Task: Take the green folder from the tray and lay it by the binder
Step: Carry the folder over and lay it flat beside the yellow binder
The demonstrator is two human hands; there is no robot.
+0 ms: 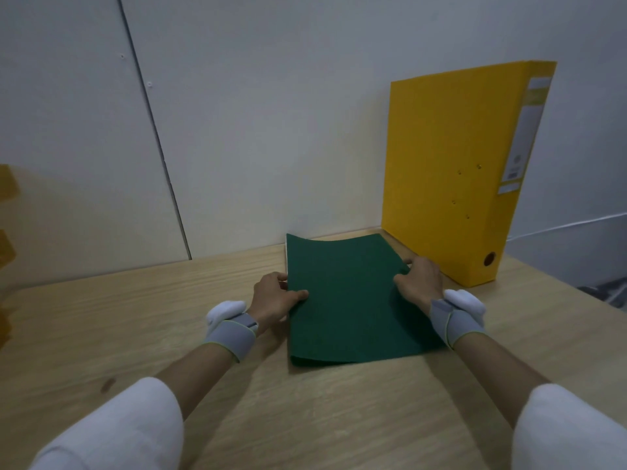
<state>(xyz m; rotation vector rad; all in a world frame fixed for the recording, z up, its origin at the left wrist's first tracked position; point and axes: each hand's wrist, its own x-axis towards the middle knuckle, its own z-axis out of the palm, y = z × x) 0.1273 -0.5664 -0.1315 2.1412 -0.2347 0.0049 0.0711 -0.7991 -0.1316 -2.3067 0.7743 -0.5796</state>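
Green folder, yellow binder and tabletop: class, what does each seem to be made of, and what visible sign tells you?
Green folder: probably thin matt card; its far edge curls up.
Yellow binder: seemingly stiff board with a matt covering; it stands upright unaided.
Tabletop: pale wood or wood-look laminate, judging by its grain lines.

A single head-worn wide-angle view looks forward and down from close above the desk (142, 320). Both forearms enter from the bottom corners of the frame. The wall (271, 113) fills the upper half, its lines bowed by the lens.
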